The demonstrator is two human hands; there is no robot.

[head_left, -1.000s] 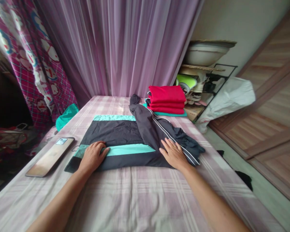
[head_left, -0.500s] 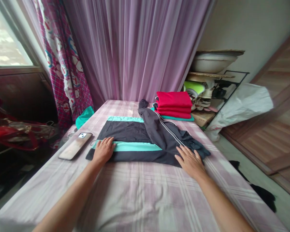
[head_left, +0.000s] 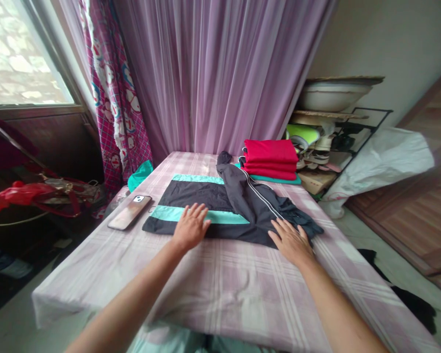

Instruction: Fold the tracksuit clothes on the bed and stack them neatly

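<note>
A dark grey jacket (head_left: 202, 194) with turquoise bands lies partly folded on the checked tablecloth (head_left: 220, 284). One sleeve, striped with two white lines, is laid slantwise across its right part. My left hand (head_left: 193, 225) rests flat on the jacket's near edge, over the lower turquoise band, fingers spread. Over at the right, my right hand (head_left: 289, 240) lies on the garment near the end of the white stripes, its fingers also apart. Neither hand grips the cloth.
Behind the jacket sits a stack of folded red clothes (head_left: 270, 159). A phone (head_left: 130, 212) lies near the table's left edge. Right of the table stand a rack (head_left: 371, 117) holding basins and shoes, and a white plastic bag (head_left: 389, 162). A purple curtain (head_left: 213, 73) hangs behind.
My left hand has slid right along the jacket, from its left end towards the middle. My right hand stays at about the same spot on the cloth. The view has shifted slightly left.
</note>
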